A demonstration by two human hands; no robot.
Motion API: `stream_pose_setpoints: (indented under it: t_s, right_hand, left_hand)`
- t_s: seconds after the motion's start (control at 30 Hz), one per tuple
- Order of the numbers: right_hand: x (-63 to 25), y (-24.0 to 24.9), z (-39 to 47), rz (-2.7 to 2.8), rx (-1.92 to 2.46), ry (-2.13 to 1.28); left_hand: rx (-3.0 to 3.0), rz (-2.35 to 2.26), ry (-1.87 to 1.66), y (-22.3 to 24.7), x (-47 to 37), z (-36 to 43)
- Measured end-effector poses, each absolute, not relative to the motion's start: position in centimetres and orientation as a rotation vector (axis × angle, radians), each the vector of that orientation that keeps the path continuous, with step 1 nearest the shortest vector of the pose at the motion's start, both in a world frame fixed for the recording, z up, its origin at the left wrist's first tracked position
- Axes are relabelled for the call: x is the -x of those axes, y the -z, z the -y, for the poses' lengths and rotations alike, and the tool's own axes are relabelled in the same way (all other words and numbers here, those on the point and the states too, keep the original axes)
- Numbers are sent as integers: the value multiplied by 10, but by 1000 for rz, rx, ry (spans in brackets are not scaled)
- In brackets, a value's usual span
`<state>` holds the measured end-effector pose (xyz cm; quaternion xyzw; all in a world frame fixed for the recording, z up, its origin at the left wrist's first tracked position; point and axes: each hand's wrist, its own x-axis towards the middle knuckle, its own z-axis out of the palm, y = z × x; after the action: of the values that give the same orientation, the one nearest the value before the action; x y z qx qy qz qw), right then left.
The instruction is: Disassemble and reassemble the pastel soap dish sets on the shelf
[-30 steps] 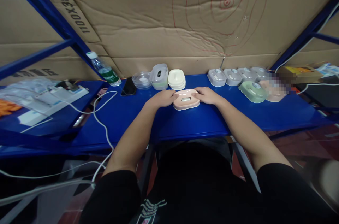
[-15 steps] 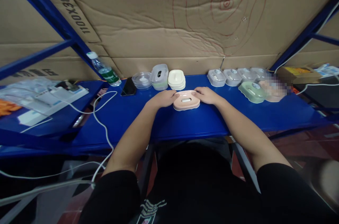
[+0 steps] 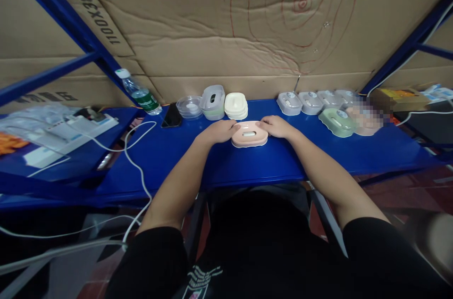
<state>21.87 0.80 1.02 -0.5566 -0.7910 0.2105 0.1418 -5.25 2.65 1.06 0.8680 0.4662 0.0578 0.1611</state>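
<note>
A pink soap dish lies on the blue shelf straight ahead of me. My left hand grips its left end and my right hand grips its right end, fingers curled over the rim. Just behind it stand a stack of cream dish parts and a stack of translucent grey parts. A green soap dish and a row of grey-white dishes lie to the right.
A black phone, a clear round lid and a water bottle sit at the back left. A white cable trails over the shelf's left part. Cardboard lines the back. Blue rack posts stand at both sides.
Both hands stay on the pink soap dish; the right hand's fingers have shifted very slightly on its rim. Nothing else has moved.
</note>
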Motion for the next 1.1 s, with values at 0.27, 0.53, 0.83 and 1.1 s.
stream_pose_setpoints:
  t_s: [0.27, 0.53, 0.83, 1.1]
  right_hand:
    - [-219, -4, -13, 2291, 1671, -551]
    - [-220, 4, -16, 2277, 1643, -491]
    - [-222, 9, -17, 2271, 1612, -476]
    - [-221, 3, -12, 2322, 1540, -527]
  left_hand:
    - [-2493, -1337, -146, -12, 52, -25]
    - [-2479, -1341, -123, -15, 50, -23]
    - [-2468, -1396, -141, -14, 51, -25]
    - [-2502, -1570, -331, -22, 66, -31]
